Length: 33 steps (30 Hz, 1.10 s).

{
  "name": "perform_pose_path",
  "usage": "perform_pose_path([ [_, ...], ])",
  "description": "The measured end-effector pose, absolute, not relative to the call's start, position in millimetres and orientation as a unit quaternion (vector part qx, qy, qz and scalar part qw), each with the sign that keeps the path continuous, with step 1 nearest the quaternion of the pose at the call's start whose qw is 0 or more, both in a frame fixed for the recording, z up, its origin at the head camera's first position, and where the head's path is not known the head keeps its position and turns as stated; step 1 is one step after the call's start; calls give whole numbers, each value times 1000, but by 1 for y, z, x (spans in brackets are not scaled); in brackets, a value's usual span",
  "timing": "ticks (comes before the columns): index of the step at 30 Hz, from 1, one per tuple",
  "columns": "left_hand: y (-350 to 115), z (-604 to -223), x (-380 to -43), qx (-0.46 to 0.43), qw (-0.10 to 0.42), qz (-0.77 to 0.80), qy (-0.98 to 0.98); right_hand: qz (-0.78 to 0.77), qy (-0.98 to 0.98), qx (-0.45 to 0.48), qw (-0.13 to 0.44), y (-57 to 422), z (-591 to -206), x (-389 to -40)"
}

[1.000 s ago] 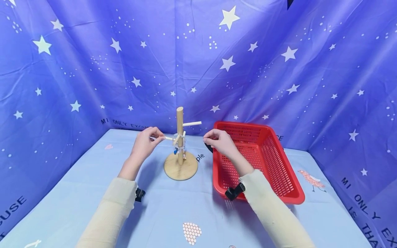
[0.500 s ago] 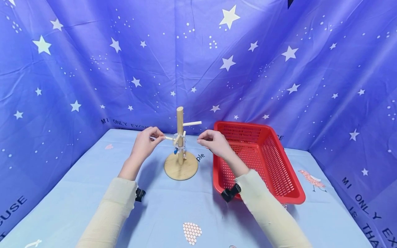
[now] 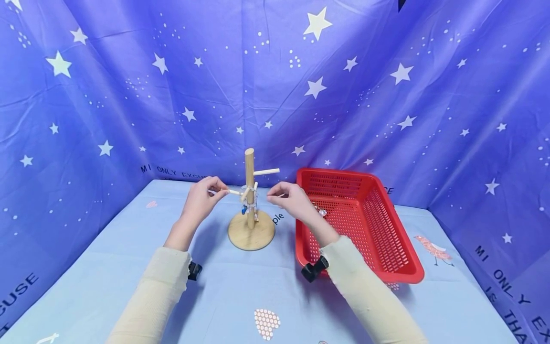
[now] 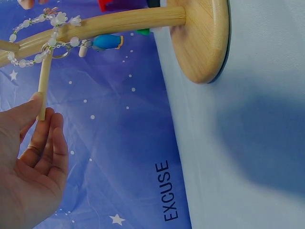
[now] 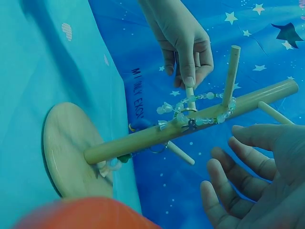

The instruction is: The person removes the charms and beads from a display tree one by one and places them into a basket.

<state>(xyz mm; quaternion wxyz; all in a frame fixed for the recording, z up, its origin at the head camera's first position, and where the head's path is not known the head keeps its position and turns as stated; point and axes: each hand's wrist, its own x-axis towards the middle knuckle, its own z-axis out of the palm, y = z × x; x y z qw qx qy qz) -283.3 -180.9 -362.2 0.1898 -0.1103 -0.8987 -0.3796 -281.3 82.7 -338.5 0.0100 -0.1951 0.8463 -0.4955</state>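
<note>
A wooden stand (image 3: pixel 249 165) with a round base rises at the middle of the table, short pegs sticking out of its post. My left hand (image 3: pixel 198 203) pinches the end of its left peg (image 4: pixel 45 78) between thumb and fingers. A bracelet of pale clear beads (image 4: pixel 38 58) loops across the post and pegs, a metal ring close by that peg. Lower down hangs a blue charm (image 4: pixel 107 42). On the stand's other side is my right hand (image 3: pixel 294 198), its fingers loosely bent near the post; in the right wrist view nothing shows between them.
A red perforated basket (image 3: pixel 412 267) stands to the right, under my right forearm. Inside it lies a small shiny beaded thing (image 3: pixel 322 212). Star-patterned blue cloth (image 3: pixel 275 86) closes off the table's back and sides.
My right hand has moved left from the basket's edge toward the post, uncovering the shiny thing in the basket. The left hand keeps its pinch on the peg.
</note>
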Motion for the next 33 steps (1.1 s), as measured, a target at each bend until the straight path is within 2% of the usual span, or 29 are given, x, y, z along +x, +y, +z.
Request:
perform_pose_path([
  [21,-180,-362,-283,-111,191,-382,-897,-502,842,-193,42,57,-339,-278],
  [33,-180,-362,-283,-108,191,-379,-899,-546,822,-162,-10,41,-350,-275],
])
